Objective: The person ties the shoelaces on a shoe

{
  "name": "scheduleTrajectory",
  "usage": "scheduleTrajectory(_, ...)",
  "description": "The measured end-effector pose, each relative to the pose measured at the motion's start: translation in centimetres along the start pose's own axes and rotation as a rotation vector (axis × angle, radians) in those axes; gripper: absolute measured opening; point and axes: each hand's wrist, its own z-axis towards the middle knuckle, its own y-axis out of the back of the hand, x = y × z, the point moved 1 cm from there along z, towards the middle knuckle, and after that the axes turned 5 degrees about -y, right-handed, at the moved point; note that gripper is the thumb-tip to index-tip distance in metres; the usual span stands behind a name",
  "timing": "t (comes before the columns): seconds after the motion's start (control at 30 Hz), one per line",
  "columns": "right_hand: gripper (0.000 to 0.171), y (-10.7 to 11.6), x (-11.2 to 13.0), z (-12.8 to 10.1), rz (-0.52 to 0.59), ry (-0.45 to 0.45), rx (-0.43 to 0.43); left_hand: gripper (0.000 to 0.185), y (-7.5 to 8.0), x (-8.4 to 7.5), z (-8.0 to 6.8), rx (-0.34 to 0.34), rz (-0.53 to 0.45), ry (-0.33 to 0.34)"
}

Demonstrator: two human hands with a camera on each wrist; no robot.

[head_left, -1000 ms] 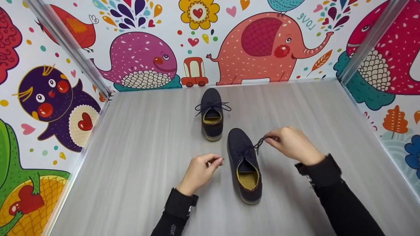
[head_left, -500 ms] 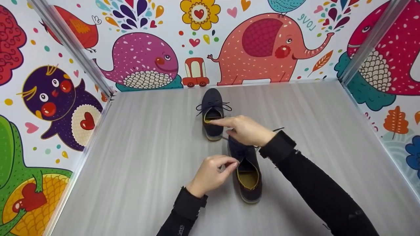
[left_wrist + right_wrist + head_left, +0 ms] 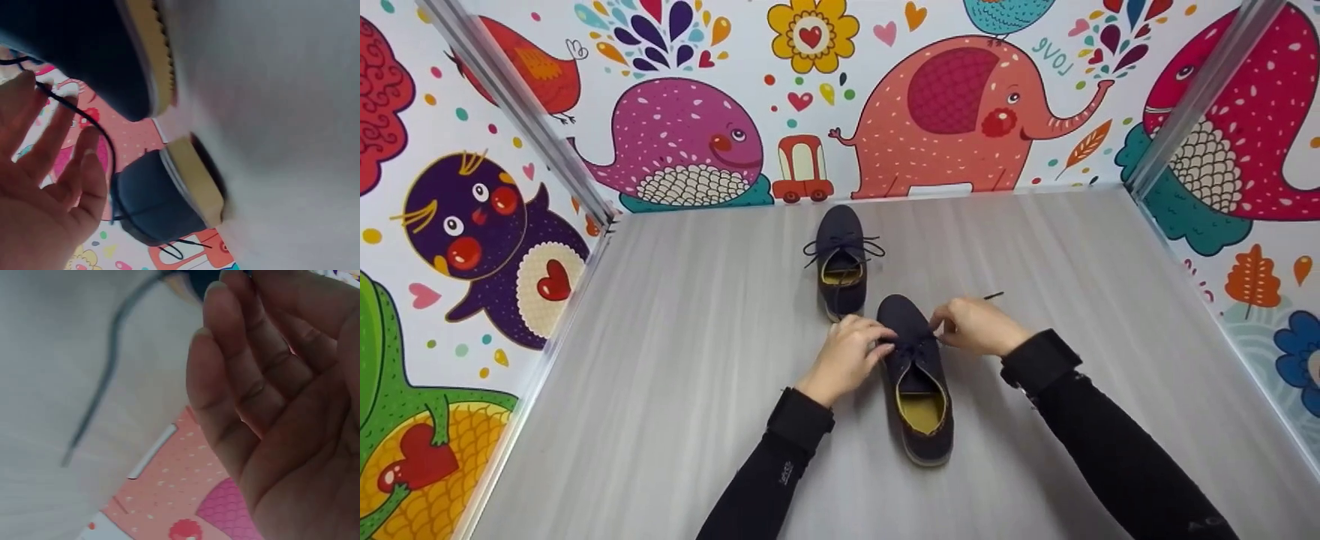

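Navy near shoe [image 3: 916,375], both hands now pinching its laces [image 3: 913,346] (left hand [image 3: 846,356], right hand [image 3: 976,327]), right drawn back

grey table [image 3: 675,390], two navy shoes [image 3: 919,390]

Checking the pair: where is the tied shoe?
In the head view, the tied shoe stands behind the near shoe, slightly left, toward the back wall.

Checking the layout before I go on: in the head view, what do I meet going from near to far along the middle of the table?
Near shoe → both hands at its laces, left hand and right hand → far shoe → wall.
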Motion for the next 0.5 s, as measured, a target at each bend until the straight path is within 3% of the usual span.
scheduleTrajectory(0.17,0.012,-1.8,-1.0,-0.9,-0.040,-0.065,-0.041,0.012,-0.2,0.3,-0.3,-0.029,0.032,-0.002)
scheduleTrajectory(0.3,0.007,-2.6,-1.5,-1.3,-0.073,-0.097,-0.057,0.010,0.2,0.2,-0.4,-0.037,-0.002,-0.027)
scheduleTrajectory(0.5,0.004,-1.2,-3.5,-3.0,-0.098,-0.129,-0.154,0.011,2.5,0.7,-1.8,0.054,-0.057,-0.023)
